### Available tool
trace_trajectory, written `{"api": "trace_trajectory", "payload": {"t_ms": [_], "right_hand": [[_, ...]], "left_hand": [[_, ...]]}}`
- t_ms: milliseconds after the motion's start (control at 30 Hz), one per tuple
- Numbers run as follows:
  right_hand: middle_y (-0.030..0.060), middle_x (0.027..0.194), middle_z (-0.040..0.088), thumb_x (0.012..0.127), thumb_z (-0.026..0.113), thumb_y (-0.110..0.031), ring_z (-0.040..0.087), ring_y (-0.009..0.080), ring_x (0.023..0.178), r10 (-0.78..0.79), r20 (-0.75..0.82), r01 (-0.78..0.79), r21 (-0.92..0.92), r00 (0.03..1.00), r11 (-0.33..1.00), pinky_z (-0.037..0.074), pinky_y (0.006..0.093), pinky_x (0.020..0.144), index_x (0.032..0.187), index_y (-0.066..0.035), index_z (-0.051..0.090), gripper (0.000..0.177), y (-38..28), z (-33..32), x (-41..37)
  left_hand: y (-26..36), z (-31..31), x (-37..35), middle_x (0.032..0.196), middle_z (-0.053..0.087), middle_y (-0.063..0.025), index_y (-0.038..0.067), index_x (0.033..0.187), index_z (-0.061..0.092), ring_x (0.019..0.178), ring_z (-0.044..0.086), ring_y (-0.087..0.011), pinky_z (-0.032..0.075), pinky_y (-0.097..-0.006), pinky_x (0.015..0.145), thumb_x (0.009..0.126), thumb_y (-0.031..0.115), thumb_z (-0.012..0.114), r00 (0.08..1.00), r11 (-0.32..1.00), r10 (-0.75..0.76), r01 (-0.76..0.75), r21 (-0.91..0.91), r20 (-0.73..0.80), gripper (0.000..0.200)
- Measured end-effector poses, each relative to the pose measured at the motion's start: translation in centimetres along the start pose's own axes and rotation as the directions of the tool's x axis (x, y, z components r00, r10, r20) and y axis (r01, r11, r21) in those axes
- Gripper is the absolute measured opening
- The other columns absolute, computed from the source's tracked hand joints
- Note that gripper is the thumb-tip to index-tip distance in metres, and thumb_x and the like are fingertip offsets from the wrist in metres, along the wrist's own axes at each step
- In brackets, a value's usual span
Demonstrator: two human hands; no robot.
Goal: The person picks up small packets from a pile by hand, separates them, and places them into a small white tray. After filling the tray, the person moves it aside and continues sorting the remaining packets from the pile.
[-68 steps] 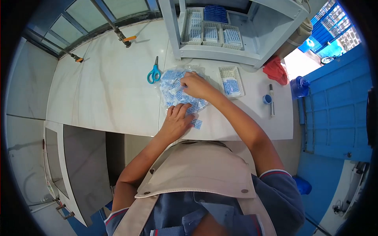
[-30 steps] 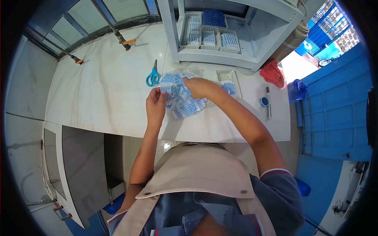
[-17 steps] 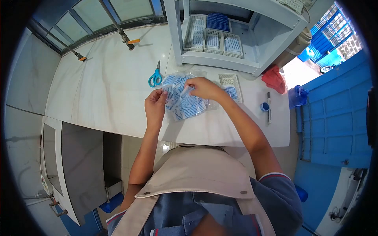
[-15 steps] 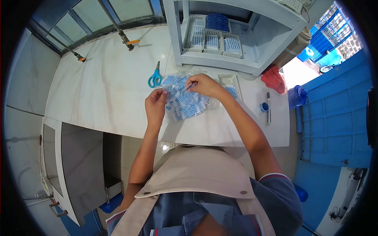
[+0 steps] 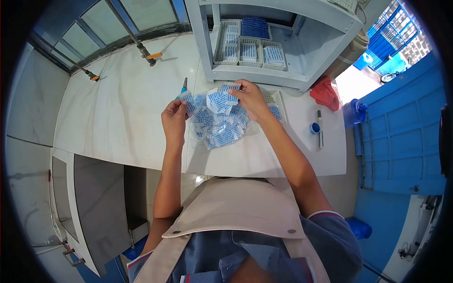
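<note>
My left hand (image 5: 174,120) pinches a small white packet with blue print (image 5: 188,102) at the left of the pile. Between the fingers of my right hand (image 5: 251,100) is another blue-printed packet (image 5: 229,90), raised over the pile's upper right. A clear plastic bag (image 5: 252,128) full of similar packets (image 5: 224,134) lies on the white counter below both hands. The teal scissors (image 5: 183,88) lie behind my left hand, their handles mostly hidden. To the right of my right hand, a white basket (image 5: 281,100) holds more blue-printed packets.
A white shelf (image 5: 255,74) at the back holds baskets of packets. On the counter's right are a red cloth (image 5: 324,93), a small blue round container (image 5: 314,128) and a marker (image 5: 320,130). Metal valves (image 5: 150,57) stand at the back left.
My hands have moved apart, the left one leftward over the scissors' handles. The right hand has risen slightly, and the packet it holds shows more fully.
</note>
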State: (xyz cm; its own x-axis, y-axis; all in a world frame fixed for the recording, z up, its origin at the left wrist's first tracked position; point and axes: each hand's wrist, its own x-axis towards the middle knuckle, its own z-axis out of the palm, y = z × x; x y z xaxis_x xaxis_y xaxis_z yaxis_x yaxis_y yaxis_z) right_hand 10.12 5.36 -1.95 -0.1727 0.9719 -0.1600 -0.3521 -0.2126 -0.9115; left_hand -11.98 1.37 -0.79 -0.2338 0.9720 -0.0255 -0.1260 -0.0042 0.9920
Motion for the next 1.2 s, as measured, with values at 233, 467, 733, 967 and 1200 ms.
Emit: {"api": "trace_trajectory", "payload": {"t_ms": [233,467,733,967,1200], "right_hand": [[0.0074,0.094,0.062,0.084,0.063,0.0,0.06,0.0135,0.086,-0.008,0.089,-0.001,0.101,0.996,0.995,0.05,0.027,0.078,0.102,0.0,0.054,0.02,0.0,0.4,-0.4],[0.0062,0.092,0.062,0.083,0.064,-0.002,0.058,0.0094,0.084,-0.147,0.045,0.149,-0.054,0.988,0.987,0.047,0.0227,0.07,0.104,0.0,0.054,0.022,0.8,1.4,-1.0],[0.0074,0.097,0.063,0.084,0.063,0.0,0.059,0.01,0.088,-0.094,0.056,0.103,-0.19,0.994,0.976,0.049,0.0225,0.076,0.109,0.0,0.05,0.028,1.1,2.2,-2.2],[0.0055,0.089,0.063,0.083,0.064,0.0,0.059,0.0084,0.082,-0.126,0.085,0.146,-0.305,0.988,0.941,0.048,0.0213,0.069,0.1,0.0,0.053,0.02,1.8,3.7,-2.4],[0.007,0.087,0.063,0.08,0.064,-0.001,0.061,0.0156,0.08,-0.168,0.078,0.184,-0.478,0.983,0.859,0.049,0.0271,0.073,0.095,-0.002,0.055,0.017,3.4,2.0,-1.8]], "left_hand": [[0.9,3.3,-1.6,0.076,0.062,-0.0019,0.001,0.089,0.064,0.063,0.059,-0.0083,0.051,-0.0229,0.062,0.088,0.018,0.063,0.967,0.961,-0.228,0.242,-0.133,0.109,0.016],[-0.3,4.4,-1.6,0.069,0.059,0.0008,0.009,0.077,0.06,0.06,0.056,-0.0061,0.048,-0.0217,0.057,0.088,0.017,0.063,0.969,0.957,-0.235,0.244,-0.158,0.078,0.014],[-0.8,3.5,-1.6,0.071,0.06,-0.0019,0.002,0.079,0.062,0.061,0.055,-0.0074,0.05,-0.0233,0.056,0.087,0.012,0.063,0.984,0.955,-0.176,0.18,-0.236,0.038,0.012],[-1.0,2.4,-2.9,0.071,0.06,-0.0026,0.003,0.078,0.061,0.062,0.058,-0.009,0.05,-0.0232,0.056,0.089,0.011,0.06,0.981,0.955,-0.168,0.138,-0.262,-0.097,0.013],[-1.9,-0.6,-2.6,0.077,0.063,-0.0045,0.005,0.084,0.056,0.065,0.061,-0.011,0.051,-0.0251,0.056,0.089,0.012,0.059,0.96,0.882,-0.251,0.173,-0.439,-0.125,0.01]]}}
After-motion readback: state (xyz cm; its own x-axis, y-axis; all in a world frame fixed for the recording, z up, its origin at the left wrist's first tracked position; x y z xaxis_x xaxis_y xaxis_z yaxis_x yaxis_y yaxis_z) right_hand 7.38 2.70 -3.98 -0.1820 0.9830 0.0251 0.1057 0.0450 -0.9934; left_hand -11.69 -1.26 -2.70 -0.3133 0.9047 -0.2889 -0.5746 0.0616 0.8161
